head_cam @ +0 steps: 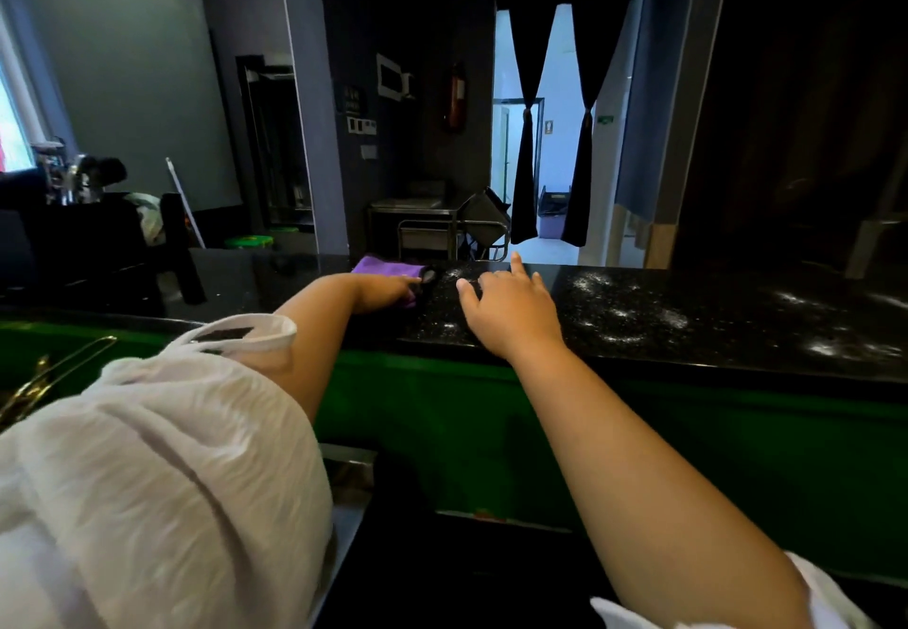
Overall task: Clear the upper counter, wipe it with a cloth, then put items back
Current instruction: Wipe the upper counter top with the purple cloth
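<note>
Purple cloth (pixel 381 266) at the far edge of the black speckled surface (pixel 737 333), left of centre, lying flat. Left hand (pixel 388 290) on its near right part, reaching to the right. Fingertips lost against a small dark thing (pixel 426 279) just beside the cloth, so gripping or merely pressing: cannot tell. Right hand (pixel 511 309) just right of the cloth and apart from it, palm down over the surface, fingers straight and spread, holding nothing, forefinger pointing to the far edge.

Pale dusty smears (pixel 621 316) across the surface right of the right hand. Green panel (pixel 442 412) below the near edge. White sleeve (pixel 147 456) large at near left, hiding that corner. Beyond the surface, a metal trolley (pixel 437 225), a red fire extinguisher (pixel 457 97) on the dark wall, tied dark curtains (pixel 525 137) in a bright doorway.

Cloth vivid violet, soft-looking, its near part covered by the left hand.
</note>
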Action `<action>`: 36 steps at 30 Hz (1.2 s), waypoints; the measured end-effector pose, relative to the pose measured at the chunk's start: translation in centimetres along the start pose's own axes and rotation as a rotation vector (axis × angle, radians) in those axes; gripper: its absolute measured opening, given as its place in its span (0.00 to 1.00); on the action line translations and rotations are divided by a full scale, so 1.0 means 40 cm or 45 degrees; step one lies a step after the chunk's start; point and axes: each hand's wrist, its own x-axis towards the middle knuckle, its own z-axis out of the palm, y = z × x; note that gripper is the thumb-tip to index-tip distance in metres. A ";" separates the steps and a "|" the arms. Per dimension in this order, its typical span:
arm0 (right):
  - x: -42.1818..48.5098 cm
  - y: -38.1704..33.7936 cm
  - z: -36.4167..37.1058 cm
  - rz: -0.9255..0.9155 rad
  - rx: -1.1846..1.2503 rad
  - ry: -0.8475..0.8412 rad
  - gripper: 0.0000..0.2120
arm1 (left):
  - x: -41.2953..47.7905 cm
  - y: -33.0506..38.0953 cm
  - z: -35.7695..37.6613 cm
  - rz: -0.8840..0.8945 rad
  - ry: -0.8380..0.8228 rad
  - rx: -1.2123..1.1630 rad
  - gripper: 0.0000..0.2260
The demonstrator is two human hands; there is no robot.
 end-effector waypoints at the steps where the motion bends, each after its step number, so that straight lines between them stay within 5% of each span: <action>1: -0.011 -0.001 -0.001 0.018 0.006 0.012 0.25 | -0.028 0.005 0.009 0.010 -0.001 0.004 0.20; 14: -0.086 0.002 0.004 0.114 -0.194 -0.021 0.28 | -0.113 -0.025 0.073 0.116 0.136 0.151 0.19; 21: -0.089 0.028 -0.031 -0.067 0.012 -0.189 0.27 | -0.087 -0.052 0.090 0.116 0.270 0.433 0.21; 24: -0.083 0.124 -0.067 0.038 -0.166 -0.077 0.28 | -0.069 -0.049 0.097 0.101 0.312 0.504 0.22; 28: -0.084 0.167 -0.069 0.090 -0.040 -0.047 0.27 | -0.054 -0.014 0.112 0.073 0.310 0.517 0.23; 36: -0.087 0.161 -0.062 0.118 -0.009 0.038 0.25 | -0.082 0.089 0.187 0.327 0.216 0.551 0.23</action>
